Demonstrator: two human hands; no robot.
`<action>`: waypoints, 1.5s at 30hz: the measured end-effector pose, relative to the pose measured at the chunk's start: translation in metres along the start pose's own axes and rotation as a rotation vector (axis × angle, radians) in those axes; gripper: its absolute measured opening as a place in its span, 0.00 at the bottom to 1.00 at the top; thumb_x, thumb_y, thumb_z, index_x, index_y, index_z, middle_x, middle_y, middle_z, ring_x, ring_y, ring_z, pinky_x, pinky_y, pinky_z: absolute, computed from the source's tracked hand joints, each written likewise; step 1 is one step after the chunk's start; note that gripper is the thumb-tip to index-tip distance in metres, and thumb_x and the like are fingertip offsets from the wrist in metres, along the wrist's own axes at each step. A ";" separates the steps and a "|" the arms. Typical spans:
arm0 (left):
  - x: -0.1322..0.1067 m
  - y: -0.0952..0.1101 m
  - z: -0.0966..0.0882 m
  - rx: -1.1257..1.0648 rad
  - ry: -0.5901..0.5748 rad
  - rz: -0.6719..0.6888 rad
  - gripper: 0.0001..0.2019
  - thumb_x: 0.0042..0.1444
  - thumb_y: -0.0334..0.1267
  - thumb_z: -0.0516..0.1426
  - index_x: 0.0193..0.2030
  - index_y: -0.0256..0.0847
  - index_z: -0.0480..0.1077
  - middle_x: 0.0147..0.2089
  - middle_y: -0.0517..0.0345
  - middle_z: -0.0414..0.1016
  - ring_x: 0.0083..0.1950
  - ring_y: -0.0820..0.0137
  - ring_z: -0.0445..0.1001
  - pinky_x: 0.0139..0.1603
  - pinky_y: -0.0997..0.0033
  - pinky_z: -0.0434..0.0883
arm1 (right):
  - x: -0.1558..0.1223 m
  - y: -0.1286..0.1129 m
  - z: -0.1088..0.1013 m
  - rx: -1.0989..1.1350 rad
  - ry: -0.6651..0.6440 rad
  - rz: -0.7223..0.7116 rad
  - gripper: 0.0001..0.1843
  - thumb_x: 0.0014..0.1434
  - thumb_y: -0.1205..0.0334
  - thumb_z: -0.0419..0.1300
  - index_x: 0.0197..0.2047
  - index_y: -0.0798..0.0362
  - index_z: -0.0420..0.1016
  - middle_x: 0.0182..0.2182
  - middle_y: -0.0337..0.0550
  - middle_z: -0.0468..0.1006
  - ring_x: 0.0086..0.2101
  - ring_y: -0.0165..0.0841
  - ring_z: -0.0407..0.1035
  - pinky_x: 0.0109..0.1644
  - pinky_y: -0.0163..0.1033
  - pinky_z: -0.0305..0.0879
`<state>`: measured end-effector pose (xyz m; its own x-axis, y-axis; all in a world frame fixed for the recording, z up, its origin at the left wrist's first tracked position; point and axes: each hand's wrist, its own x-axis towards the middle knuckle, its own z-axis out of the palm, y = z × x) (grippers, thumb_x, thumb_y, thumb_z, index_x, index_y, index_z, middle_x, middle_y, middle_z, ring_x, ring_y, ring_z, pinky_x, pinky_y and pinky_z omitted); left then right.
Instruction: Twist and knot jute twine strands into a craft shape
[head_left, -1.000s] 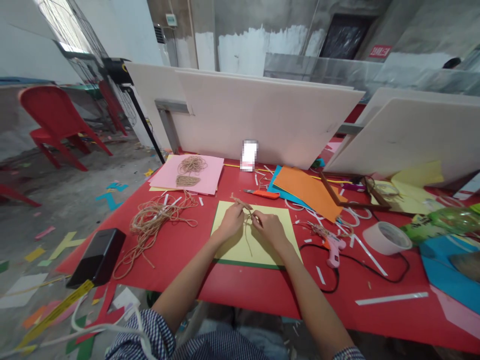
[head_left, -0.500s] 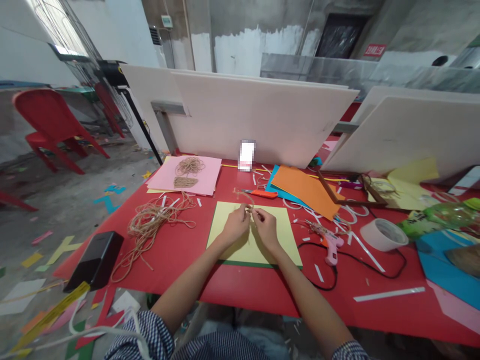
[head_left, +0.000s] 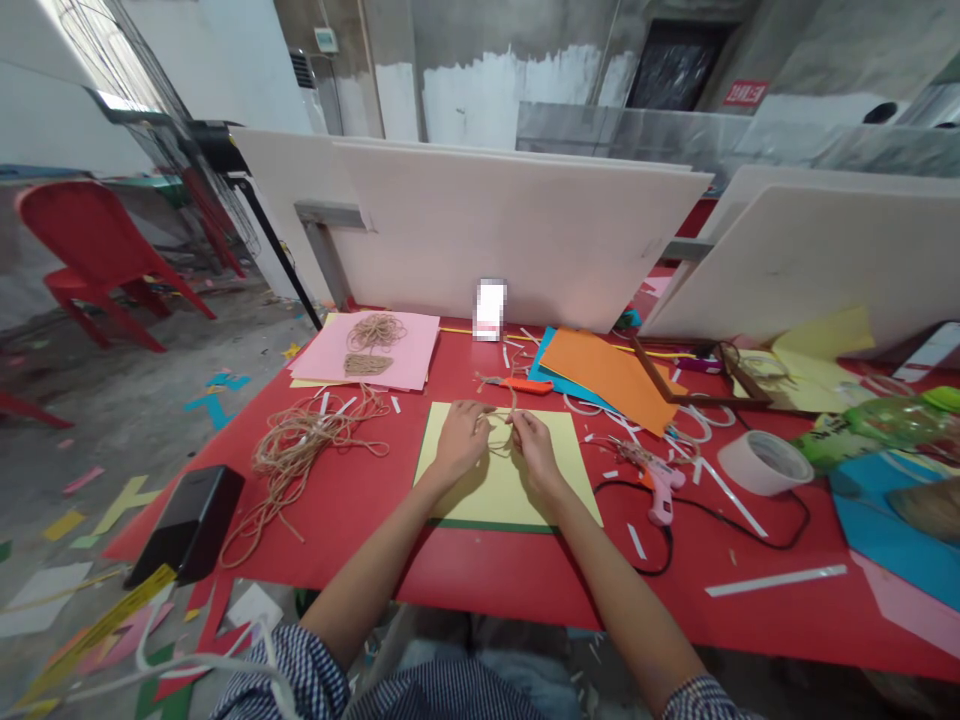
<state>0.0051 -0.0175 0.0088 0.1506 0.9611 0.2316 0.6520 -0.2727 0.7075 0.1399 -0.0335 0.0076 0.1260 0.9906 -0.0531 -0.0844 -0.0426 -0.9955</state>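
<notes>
Above a pale yellow sheet point(head_left: 480, 508), my right hand point(head_left: 534, 448) pinches a thin piece of twine point(head_left: 501, 447) between thumb and fingertips. My left hand point(head_left: 461, 440) is curled just to the left, its fingertips closed on the same twine. A loose loop of it hangs between the hands, and one end sticks up past my right fingertips. Beyond the sheet's far edge lies an orange-handled cutting tool point(head_left: 529, 385). The exact grip of my left fingertips is partly hidden.
Loose twine point(head_left: 300, 440) is heaped on the left, near a black box point(head_left: 187, 525). Twine pieces rest on pink paper point(head_left: 416, 350). To the right are a pink glue gun point(head_left: 661, 490) with its cord, a tape roll point(head_left: 765, 463), orange paper point(head_left: 607, 375) and a green bottle point(head_left: 862, 430).
My hands have moved slightly apart. The twine between them now shows as a wider loop, and my left fingers have spread a little from their tight pinch.
</notes>
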 end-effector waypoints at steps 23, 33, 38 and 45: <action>0.002 -0.002 -0.002 -0.006 -0.176 -0.014 0.19 0.62 0.38 0.48 0.19 0.42 0.62 0.21 0.57 0.64 0.25 0.68 0.62 0.32 0.69 0.55 | -0.009 -0.005 0.000 -1.091 -0.223 -0.224 0.15 0.70 0.59 0.47 0.35 0.51 0.71 0.28 0.44 0.77 0.27 0.35 0.66 0.31 0.37 0.46; 0.006 -0.009 0.009 -0.375 -0.172 -0.121 0.23 0.58 0.57 0.48 0.21 0.42 0.57 0.20 0.63 0.58 0.26 0.72 0.58 0.29 0.71 0.56 | -0.007 -0.004 -0.003 -0.942 -0.203 -0.134 0.15 0.70 0.59 0.46 0.31 0.51 0.66 0.24 0.39 0.71 0.25 0.31 0.61 0.30 0.36 0.44; 0.007 -0.008 0.010 -0.505 -0.209 -0.228 0.26 0.52 0.64 0.50 0.20 0.42 0.56 0.19 0.65 0.54 0.25 0.73 0.57 0.28 0.71 0.57 | -0.004 0.002 -0.002 -0.709 -0.225 -0.049 0.15 0.67 0.57 0.47 0.28 0.50 0.60 0.22 0.36 0.67 0.25 0.30 0.60 0.30 0.34 0.46; 0.004 -0.010 0.006 -0.538 -0.223 -0.303 0.24 0.52 0.60 0.52 0.19 0.42 0.58 0.18 0.66 0.51 0.22 0.76 0.52 0.25 0.72 0.52 | -0.005 0.005 -0.003 -0.600 -0.247 -0.023 0.15 0.66 0.56 0.47 0.28 0.50 0.63 0.21 0.36 0.67 0.24 0.29 0.60 0.29 0.34 0.47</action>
<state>0.0038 -0.0104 -0.0008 0.2069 0.9692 -0.1338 0.2360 0.0833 0.9682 0.1421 -0.0386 0.0031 -0.1161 0.9897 -0.0833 0.4916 -0.0156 -0.8707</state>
